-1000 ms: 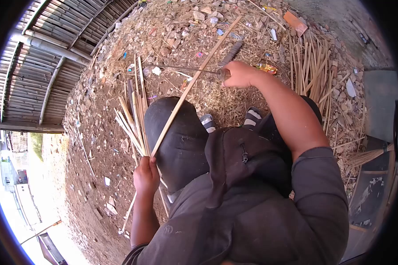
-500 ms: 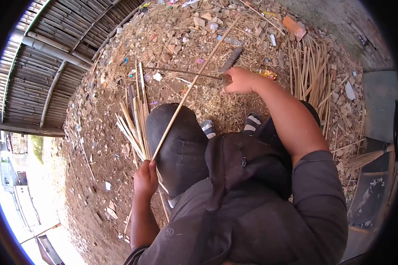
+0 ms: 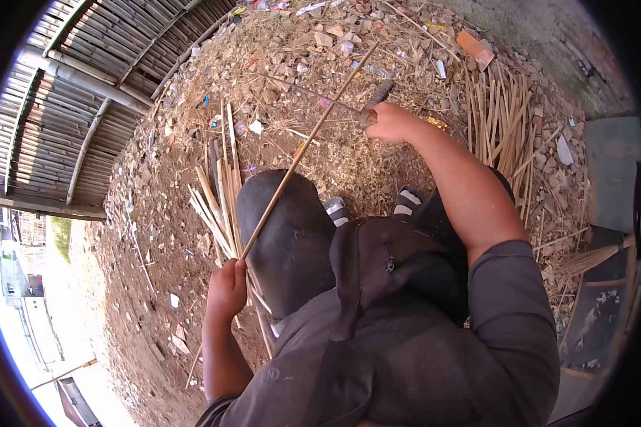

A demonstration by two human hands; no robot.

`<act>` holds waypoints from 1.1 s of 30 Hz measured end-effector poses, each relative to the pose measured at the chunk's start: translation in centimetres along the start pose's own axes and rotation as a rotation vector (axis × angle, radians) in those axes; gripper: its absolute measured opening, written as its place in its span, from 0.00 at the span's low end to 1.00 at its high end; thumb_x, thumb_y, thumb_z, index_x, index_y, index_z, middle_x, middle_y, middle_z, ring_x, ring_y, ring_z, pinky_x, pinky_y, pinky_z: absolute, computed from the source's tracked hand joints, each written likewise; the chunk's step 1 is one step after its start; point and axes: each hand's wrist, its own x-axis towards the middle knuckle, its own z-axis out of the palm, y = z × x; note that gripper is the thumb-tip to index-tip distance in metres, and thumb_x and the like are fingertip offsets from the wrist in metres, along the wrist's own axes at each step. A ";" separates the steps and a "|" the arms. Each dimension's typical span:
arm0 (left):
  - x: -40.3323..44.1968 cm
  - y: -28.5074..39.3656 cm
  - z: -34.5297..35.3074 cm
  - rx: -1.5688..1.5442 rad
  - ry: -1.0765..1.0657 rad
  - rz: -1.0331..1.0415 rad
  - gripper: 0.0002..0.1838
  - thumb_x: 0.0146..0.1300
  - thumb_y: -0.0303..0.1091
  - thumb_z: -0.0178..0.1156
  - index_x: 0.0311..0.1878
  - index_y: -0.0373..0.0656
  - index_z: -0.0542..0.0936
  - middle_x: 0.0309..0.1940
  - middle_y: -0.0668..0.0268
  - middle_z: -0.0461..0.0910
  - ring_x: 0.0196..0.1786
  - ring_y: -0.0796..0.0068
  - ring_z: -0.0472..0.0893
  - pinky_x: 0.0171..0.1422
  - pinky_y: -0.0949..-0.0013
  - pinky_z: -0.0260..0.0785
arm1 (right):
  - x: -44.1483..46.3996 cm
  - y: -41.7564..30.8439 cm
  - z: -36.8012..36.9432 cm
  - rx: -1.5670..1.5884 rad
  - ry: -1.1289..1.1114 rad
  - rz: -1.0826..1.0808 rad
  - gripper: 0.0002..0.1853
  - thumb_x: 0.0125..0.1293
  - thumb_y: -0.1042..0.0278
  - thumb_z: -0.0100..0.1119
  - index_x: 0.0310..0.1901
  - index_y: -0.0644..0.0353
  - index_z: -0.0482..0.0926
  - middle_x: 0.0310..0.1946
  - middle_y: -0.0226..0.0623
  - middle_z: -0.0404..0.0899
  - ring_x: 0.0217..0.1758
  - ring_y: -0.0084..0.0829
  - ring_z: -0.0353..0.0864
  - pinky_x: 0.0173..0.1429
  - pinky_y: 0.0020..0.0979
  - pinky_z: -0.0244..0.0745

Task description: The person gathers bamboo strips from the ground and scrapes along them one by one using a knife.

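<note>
A long thin bamboo strip (image 3: pixel 285 179) slants across my left knee, its lower end pinched in my left hand (image 3: pixel 228 288). My right hand (image 3: pixel 390 124) is closed round the handle of a long knife (image 3: pixel 313 93), whose narrow blade points left and crosses the strip near its upper part. Whether blade and strip touch, I cannot tell. Beside my left knee lies a bundle of split strips (image 3: pixel 221 192), just above my left hand. A dark ridged object (image 3: pixel 380 93) is on the ground close to my right hand.
More strips (image 3: pixel 498 114) lie in a pile at the right, below a brick piece (image 3: pixel 474 48). A bamboo slat structure (image 3: pixel 43 135) stands at the upper left. A brush of thin sticks (image 3: pixel 590 260) is at the right edge. Stones and litter cover the ground.
The strip has turned, showing a darker, narrower side. The knife's blade tip has swung upward, away from me. My left hand has shifted slightly left.
</note>
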 end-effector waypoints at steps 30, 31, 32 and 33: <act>-0.3 1.1 0.1 -0.028 -0.022 -0.025 0.23 0.80 0.44 0.48 0.31 0.36 0.74 0.20 0.48 0.75 0.26 0.42 0.77 0.31 0.49 0.66 | -3.0 -5.2 0.7 -0.261 -0.168 -0.191 0.22 0.52 0.55 0.68 0.45 0.60 0.84 0.39 0.51 0.85 0.44 0.49 0.85 0.50 0.46 0.79; -0.2 1.1 0.2 -0.006 -0.013 -0.017 0.23 0.80 0.44 0.47 0.31 0.36 0.74 0.20 0.47 0.75 0.26 0.41 0.77 0.31 0.48 0.65 | -3.0 -5.1 1.1 -0.259 -0.196 -0.239 0.22 0.52 0.55 0.67 0.45 0.60 0.84 0.39 0.51 0.85 0.44 0.49 0.85 0.50 0.46 0.79; -0.2 1.1 0.4 0.015 -0.001 -0.010 0.23 0.80 0.44 0.47 0.31 0.36 0.73 0.20 0.47 0.75 0.26 0.40 0.77 0.31 0.48 0.65 | -2.9 -5.1 1.4 -0.258 -0.224 -0.291 0.22 0.52 0.55 0.67 0.45 0.60 0.84 0.39 0.51 0.86 0.44 0.49 0.85 0.50 0.46 0.79; -0.4 0.9 0.7 0.012 0.003 -0.011 0.23 0.80 0.44 0.47 0.31 0.36 0.73 0.20 0.47 0.75 0.26 0.40 0.76 0.31 0.47 0.65 | -2.7 -5.0 1.8 -0.258 -0.252 -0.346 0.22 0.52 0.55 0.67 0.46 0.60 0.84 0.40 0.51 0.86 0.44 0.49 0.86 0.50 0.46 0.79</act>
